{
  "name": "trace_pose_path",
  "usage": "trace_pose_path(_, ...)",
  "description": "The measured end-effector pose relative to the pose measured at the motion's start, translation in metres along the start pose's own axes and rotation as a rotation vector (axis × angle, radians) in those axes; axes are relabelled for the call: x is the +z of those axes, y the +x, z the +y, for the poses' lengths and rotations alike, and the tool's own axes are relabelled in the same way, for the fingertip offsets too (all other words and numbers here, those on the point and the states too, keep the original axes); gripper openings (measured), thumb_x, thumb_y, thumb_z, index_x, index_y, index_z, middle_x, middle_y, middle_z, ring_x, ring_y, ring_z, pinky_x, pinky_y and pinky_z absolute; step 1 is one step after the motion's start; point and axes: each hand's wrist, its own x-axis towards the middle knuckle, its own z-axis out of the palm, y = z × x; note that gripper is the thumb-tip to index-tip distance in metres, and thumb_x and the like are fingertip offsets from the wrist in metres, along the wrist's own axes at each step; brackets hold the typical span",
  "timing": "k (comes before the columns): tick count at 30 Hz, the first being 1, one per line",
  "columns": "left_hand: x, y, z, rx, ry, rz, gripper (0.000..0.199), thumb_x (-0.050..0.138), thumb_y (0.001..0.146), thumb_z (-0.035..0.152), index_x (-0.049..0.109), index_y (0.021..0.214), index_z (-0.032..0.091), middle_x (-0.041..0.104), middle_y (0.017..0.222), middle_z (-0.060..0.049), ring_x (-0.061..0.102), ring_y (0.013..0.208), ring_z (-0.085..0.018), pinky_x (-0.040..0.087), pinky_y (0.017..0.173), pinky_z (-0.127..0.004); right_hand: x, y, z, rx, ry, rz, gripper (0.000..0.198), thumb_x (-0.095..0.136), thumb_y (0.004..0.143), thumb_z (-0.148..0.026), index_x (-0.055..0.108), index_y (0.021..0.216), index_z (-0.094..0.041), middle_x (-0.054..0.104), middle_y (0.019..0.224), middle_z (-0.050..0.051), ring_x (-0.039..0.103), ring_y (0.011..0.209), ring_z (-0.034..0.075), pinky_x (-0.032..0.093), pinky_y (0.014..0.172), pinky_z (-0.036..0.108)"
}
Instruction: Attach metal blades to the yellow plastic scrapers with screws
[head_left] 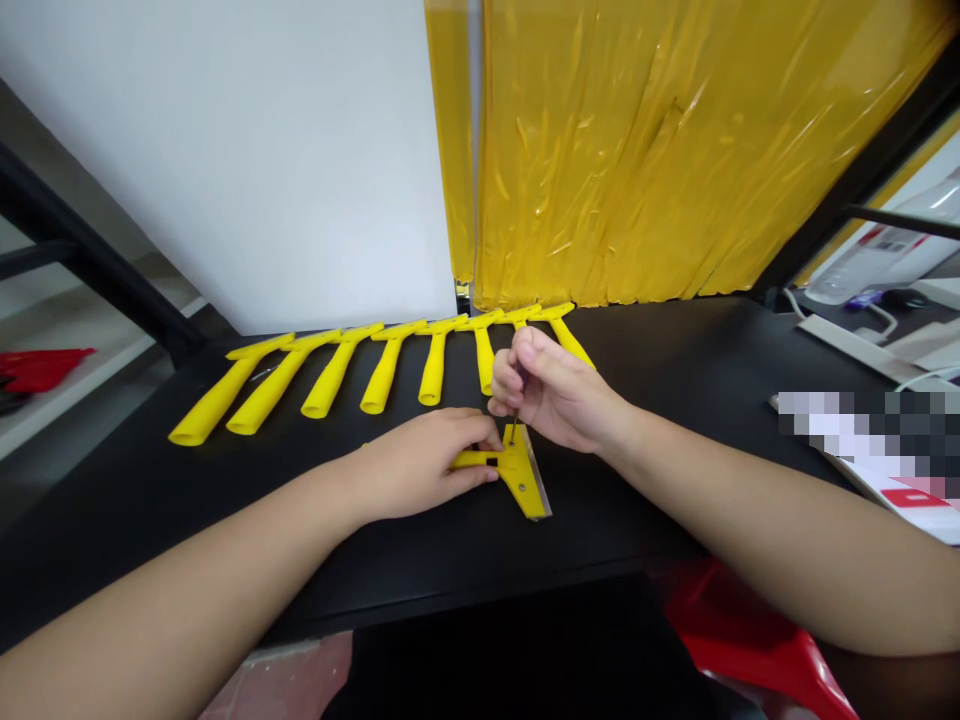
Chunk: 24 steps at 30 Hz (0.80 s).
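Observation:
A yellow scraper with a metal blade along its right edge lies on the black table, its head toward my right side. My left hand is closed around its handle, fingers above and thumb below. Over the scraper's upper screw hole, my right hand grips a screwdriver; its thin shaft points down and the tip meets the scraper head. The screwdriver's handle is mostly hidden in my fingers. A second screw shows lower on the head.
Several yellow scraper handles lie in a row along the back of the black table. A white panel and yellow plastic sheeting stand behind. To the right are a partly blurred printed item and a clear bottle.

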Motion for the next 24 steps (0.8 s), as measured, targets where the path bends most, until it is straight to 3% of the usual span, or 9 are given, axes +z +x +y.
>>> trace_pose_path(3,-0.001,0.000,0.001,0.005,-0.004,-0.002,0.014,0.070,0.099,0.031,0.070,0.109,0.022,0.072,0.112,-0.005,0.068,0.107,-0.024,0.054,0.097,-0.040,-0.002,0.002,0.001,0.038,-0.026,0.012,0.029,0.069,0.101,-0.044,0.060,0.087,-0.021,0.056,0.080,-0.002,0.049,0.070,0.013,0.047,0.071,0.030)
trace_pose_path(6,-0.001,0.000,0.001,-0.002,-0.001,0.000,0.015,0.070,0.099,0.033,0.070,0.110,0.023,0.072,0.111,-0.005,0.068,0.105,-0.025,0.055,0.094,-0.039,-0.005,0.004,0.002,0.060,-0.050,0.001,0.033,0.056,0.107,-0.048,0.064,0.090,-0.021,0.045,0.065,-0.005,0.040,0.059,0.012,0.042,0.064,0.028)
trace_pose_path(10,-0.001,0.001,0.001,0.003,0.012,0.005,0.014,0.071,0.098,0.032,0.070,0.109,0.022,0.073,0.112,-0.006,0.069,0.107,-0.026,0.054,0.096,-0.040,-0.002,0.000,0.001,0.083,-0.056,-0.025,0.026,0.057,0.106,-0.052,0.058,0.105,-0.026,0.040,0.063,-0.008,0.033,0.056,0.012,0.037,0.061,0.026)
trace_pose_path(13,-0.001,0.002,0.003,0.000,0.013,0.001,0.014,0.071,0.098,0.030,0.070,0.109,0.022,0.073,0.113,-0.006,0.068,0.108,-0.026,0.054,0.098,-0.041,0.000,-0.002,0.000,0.059,-0.043,-0.041,0.024,0.068,0.103,-0.041,0.052,0.095,-0.025,0.047,0.071,-0.007,0.039,0.061,0.011,0.037,0.064,0.025)
trace_pose_path(16,-0.001,0.002,0.004,-0.011,0.006,-0.011,0.014,0.071,0.098,0.030,0.070,0.110,0.021,0.072,0.114,-0.006,0.068,0.108,-0.026,0.054,0.098,-0.041,-0.001,-0.001,0.000,0.069,-0.049,-0.045,0.026,0.065,0.103,-0.041,0.056,0.089,-0.022,0.053,0.080,-0.002,0.047,0.069,0.013,0.041,0.067,0.027)
trace_pose_path(19,-0.001,0.001,0.003,-0.013,0.009,-0.014,0.015,0.070,0.099,0.031,0.070,0.111,0.022,0.072,0.114,-0.006,0.068,0.109,-0.026,0.054,0.098,-0.041,-0.003,0.001,0.000,0.103,-0.048,-0.032,0.033,0.058,0.106,-0.046,0.060,0.086,-0.020,0.045,0.070,-0.004,0.042,0.063,0.013,0.040,0.062,0.027)
trace_pose_path(24,0.001,0.000,0.000,0.014,0.019,0.004,0.015,0.070,0.099,0.032,0.070,0.111,0.022,0.073,0.112,-0.006,0.069,0.107,-0.025,0.054,0.096,-0.039,0.000,0.000,-0.008,0.075,-0.049,0.013,0.028,0.055,0.107,-0.054,0.062,0.108,-0.028,0.036,0.066,-0.007,0.031,0.056,0.012,0.037,0.059,0.026)
